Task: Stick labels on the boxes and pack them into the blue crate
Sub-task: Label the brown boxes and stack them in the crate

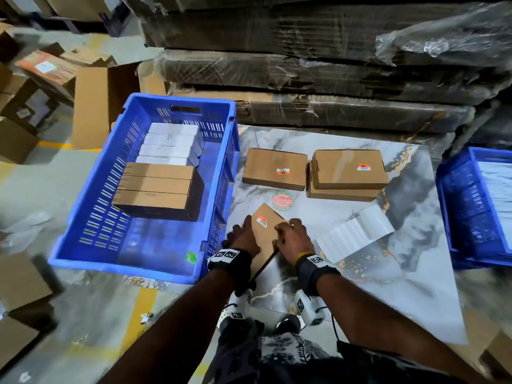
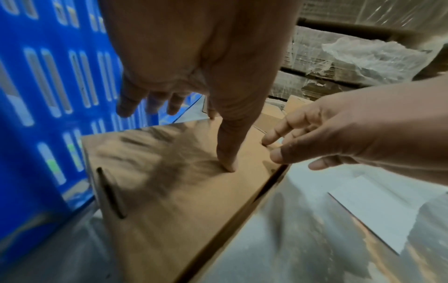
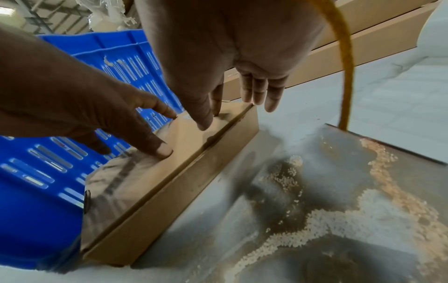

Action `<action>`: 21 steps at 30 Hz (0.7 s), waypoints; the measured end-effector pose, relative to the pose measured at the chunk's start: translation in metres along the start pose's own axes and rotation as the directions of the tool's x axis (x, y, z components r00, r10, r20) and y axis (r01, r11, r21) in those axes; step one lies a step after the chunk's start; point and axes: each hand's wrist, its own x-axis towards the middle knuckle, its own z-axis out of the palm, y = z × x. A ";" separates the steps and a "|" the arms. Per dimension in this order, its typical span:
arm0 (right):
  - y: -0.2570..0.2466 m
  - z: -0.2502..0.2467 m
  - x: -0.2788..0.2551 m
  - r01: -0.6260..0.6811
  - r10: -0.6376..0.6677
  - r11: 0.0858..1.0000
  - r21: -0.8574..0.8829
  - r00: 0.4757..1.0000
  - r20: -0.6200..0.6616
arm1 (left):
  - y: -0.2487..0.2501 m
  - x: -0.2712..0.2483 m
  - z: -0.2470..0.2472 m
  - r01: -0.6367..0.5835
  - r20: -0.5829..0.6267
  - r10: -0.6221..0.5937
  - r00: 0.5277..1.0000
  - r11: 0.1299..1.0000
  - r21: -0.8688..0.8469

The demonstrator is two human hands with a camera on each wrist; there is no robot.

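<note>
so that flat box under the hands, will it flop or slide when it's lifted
The box probably stays stiff: it is folded cardboard with crisp edges and a shut lid. It may skate when pushed, since the marble table looks glossy. The left hand and right hand touch it with straight fingers, hinting it is light.

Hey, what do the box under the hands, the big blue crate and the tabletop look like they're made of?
The box looks like plain brown corrugated cardboard, matte, with folded flaps and a slot cut in one side. The blue crate looks like moulded rigid plastic, slightly glossy, with slotted walls and a handle cutout. The tabletop has a glossy grey marble pattern with gold veins; whether it is stone, tile or laminate cannot be told.
</note>
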 end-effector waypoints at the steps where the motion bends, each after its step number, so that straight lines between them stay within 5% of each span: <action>1: 0.001 -0.002 0.000 -0.004 0.003 1.000 -0.010 1.000 -0.013 | 0.000 0.000 0.001 -0.025 0.016 0.026 1.000 1.000 -0.002; 10: 0.027 -0.020 0.007 -0.027 0.027 1.000 0.016 0.999 0.025 | 0.018 -0.007 0.022 -0.252 0.099 0.242 0.965 0.960 0.118; 21: 0.029 -0.018 0.021 0.117 -0.106 0.982 -0.150 0.991 0.075 | 0.026 -0.009 0.022 -0.230 0.108 0.214 0.971 0.957 0.175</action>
